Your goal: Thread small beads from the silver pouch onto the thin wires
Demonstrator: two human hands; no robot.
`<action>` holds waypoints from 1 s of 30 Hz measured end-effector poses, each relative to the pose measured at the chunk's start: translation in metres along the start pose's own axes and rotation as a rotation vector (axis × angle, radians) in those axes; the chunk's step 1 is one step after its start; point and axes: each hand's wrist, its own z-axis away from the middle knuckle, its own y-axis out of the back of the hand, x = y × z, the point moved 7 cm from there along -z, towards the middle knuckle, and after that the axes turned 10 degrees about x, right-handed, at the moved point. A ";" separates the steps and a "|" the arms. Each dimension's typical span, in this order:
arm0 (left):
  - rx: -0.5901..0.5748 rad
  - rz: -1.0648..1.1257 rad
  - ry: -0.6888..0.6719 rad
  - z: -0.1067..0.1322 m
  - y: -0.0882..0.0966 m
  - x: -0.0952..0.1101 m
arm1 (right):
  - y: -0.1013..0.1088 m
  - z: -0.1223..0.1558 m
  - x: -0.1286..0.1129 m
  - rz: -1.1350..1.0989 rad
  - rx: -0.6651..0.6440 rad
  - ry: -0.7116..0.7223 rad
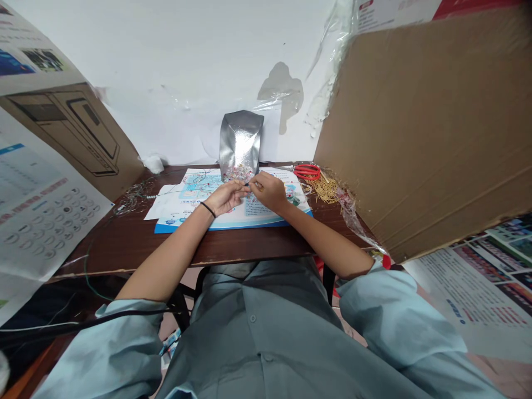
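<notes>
My left hand (226, 198) is turned palm up over the printed sheet, fingers curled, with a black band on the wrist. From the right, my right hand (270, 192) meets its fingertips in a pinch. A tiny dark piece (247, 184) shows where the fingertips come together; its kind is too small to tell. Just behind the hands, many small clear and red beads (238, 172) lie at the foot of a silver foil bag (241, 141), which leans upright against the wall. Beneath both hands spreads the blue-edged printed sheet (199, 220).
Red-handled scissors (307, 172) lie right of the sheet, beside a heap of thin gold-coloured pieces (325, 190). Tangled thin wire or thread (135, 199) sits at the left. Cardboard panels (432, 127) stand on both sides, and the dark wooden table (233, 249) ends close to my body.
</notes>
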 end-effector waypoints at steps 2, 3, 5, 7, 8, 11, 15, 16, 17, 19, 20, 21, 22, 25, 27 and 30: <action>0.004 -0.019 -0.006 -0.001 0.002 -0.001 | -0.002 0.000 0.001 0.014 -0.018 0.014; 0.012 -0.029 -0.004 -0.002 0.003 -0.001 | -0.004 0.000 0.001 0.025 -0.030 0.024; 0.025 -0.043 0.001 -0.005 0.006 -0.003 | -0.007 0.001 0.000 0.055 -0.058 0.050; 0.014 -0.046 -0.003 -0.006 0.007 -0.003 | -0.008 0.002 -0.001 0.085 -0.082 0.077; 0.002 -0.044 -0.009 -0.006 0.007 -0.003 | -0.009 0.002 -0.002 0.095 -0.090 0.090; -0.028 -0.038 -0.033 -0.007 0.007 -0.003 | -0.007 0.002 -0.005 0.109 -0.089 0.111; -0.021 -0.051 -0.049 -0.006 0.007 -0.003 | -0.004 0.002 -0.005 0.118 -0.072 0.103; -0.019 -0.058 -0.050 -0.006 0.007 -0.003 | -0.003 0.002 -0.005 0.120 -0.071 0.100; -0.019 -0.067 -0.051 -0.005 0.007 -0.003 | -0.003 0.002 -0.005 0.121 -0.071 0.100; -0.022 -0.080 -0.050 -0.004 0.006 -0.002 | -0.004 0.002 -0.006 0.125 -0.070 0.110; -0.023 -0.082 -0.050 -0.004 0.006 -0.002 | -0.004 0.002 -0.006 0.127 -0.069 0.120; -0.024 -0.082 -0.050 -0.003 0.006 -0.001 | -0.005 0.003 -0.007 0.131 -0.066 0.130; -0.023 -0.081 -0.050 -0.003 0.006 -0.001 | -0.005 0.003 -0.007 0.134 -0.061 0.140; -0.028 -0.076 -0.052 -0.003 0.006 -0.001 | -0.005 0.004 -0.007 0.141 -0.038 0.161; -0.039 -0.078 -0.055 -0.003 0.005 -0.001 | -0.004 0.004 -0.007 0.139 -0.031 0.169; -0.060 -0.083 -0.057 -0.004 0.005 -0.002 | -0.005 0.004 -0.007 0.131 -0.049 0.175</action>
